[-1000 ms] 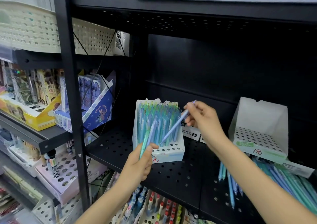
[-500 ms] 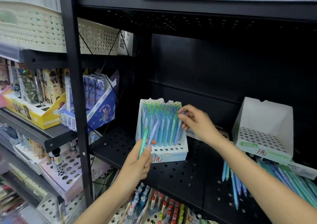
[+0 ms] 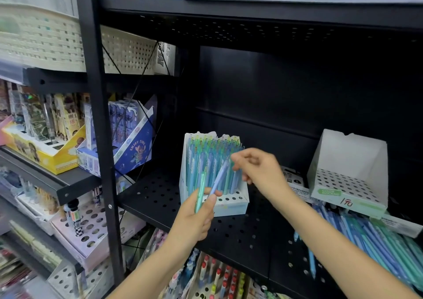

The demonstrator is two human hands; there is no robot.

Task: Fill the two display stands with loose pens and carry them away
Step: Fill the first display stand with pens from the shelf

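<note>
Left hand [image 3: 194, 220] gripping two pens [image 3: 207, 187], right hand [image 3: 256, 168] at their tips

two display stands [image 3: 212, 175] [image 3: 348, 184] (white), two hands [image 3: 194, 218] [image 3: 258, 170]

Even bright light in front, shelf [image 3: 297, 92] interior dim; right hand [image 3: 256, 170] motion-blurred, edges soft w/ wide-angle bend.

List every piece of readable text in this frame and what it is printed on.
"1元": front of the empty display stand.
"COLOR BLOCKS", faint: green label on that stand.
"ENJOY TIME": blue cartoon box.
Blurred, unreadable: print on the filled display stand, yellow box, white carton.
</note>
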